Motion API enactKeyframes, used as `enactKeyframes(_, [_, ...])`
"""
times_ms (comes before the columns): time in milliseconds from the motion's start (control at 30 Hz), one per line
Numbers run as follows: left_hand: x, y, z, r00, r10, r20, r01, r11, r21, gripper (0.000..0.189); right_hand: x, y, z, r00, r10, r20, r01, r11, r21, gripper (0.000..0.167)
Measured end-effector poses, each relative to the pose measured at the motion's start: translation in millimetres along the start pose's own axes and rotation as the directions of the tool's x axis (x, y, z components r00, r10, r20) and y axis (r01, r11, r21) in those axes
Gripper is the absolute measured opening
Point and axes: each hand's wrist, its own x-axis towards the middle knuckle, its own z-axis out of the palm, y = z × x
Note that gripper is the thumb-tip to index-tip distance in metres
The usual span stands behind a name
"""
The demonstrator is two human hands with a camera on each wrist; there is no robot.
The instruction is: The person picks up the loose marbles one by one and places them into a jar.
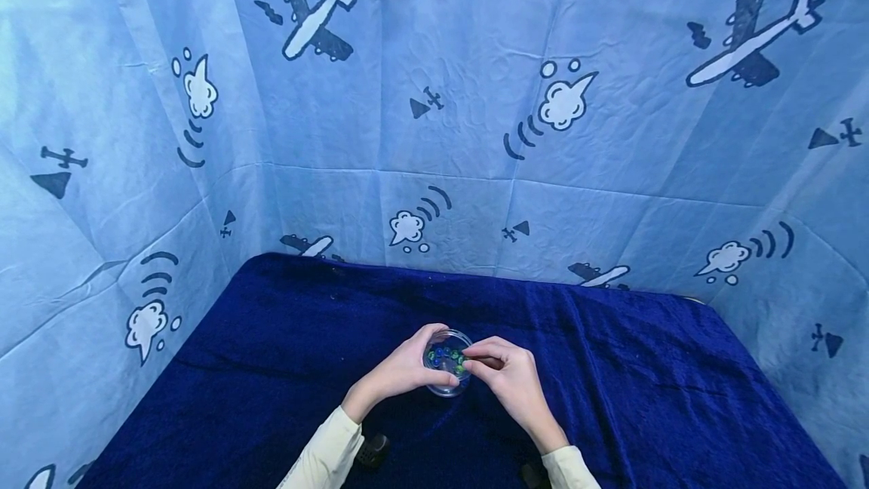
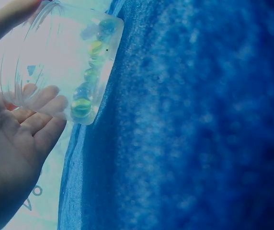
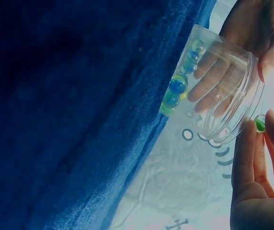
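Observation:
My left hand (image 1: 397,368) grips a clear, round plastic jar (image 1: 444,393) by its sides, thumb on the near side. Blue, green and yellow glass marbles (image 3: 178,84) cover part of the jar's bottom; the left wrist view also shows the jar standing on the cloth or just over it, I cannot tell which. Between thumb and fingertips my right hand (image 1: 514,379) pinches a green glass marble (image 3: 260,123). In the right wrist view, this marble is just outside the jar's open rim.
A dark blue velvet cloth (image 1: 271,398) with some creases covers the table. Light blue curtains (image 1: 468,134) printed with planes and clouds hang behind and on both sides. A small dark device (image 1: 373,450) sits by the left sleeve.

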Motion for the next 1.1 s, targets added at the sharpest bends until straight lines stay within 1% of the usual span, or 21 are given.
enactKeyframes(267, [0.0, 0.1, -0.2, 1.000, 0.000, 0.003, 0.000, 1.000, -0.009, 0.086, 0.4, -1.8, 0.5, 1.000, -0.028, -0.003, 0.028, 0.999, -0.024, 0.013])
enactKeyframes(467, [-0.3, -0.1, 0.1, 1.000, 0.002, 0.003, -0.002, 1.000, -0.012, 0.085, 0.2, -2.3, 1.4, 0.999, -0.033, -0.001, 0.033, 0.999, -0.020, 0.013])
enactKeyframes(733, [-0.6, 0.8, -0.1, 1.000, 0.007, 0.001, -0.007, 1.000, -0.018, 0.084, -0.2, -1.0, 2.6, 0.997, -0.082, -0.005, 0.082, 0.996, -0.038, 0.015])
enactKeyframes(900, [-1.2, 0.9, 0.1, 1.000, 0.015, -0.001, -0.015, 1.000, -0.027, 0.085, -0.1, -3.0, 1.7, 0.996, -0.085, -0.006, 0.085, 0.996, -0.028, 0.017])
enactKeyframes(1100, [-1.4, 0.9, 0.5, 1.000, 0.015, -0.004, -0.015, 1.000, -0.026, 0.084, 0.0, -1.5, 2.1, 0.997, -0.082, -0.005, 0.081, 0.996, -0.042, 0.014])
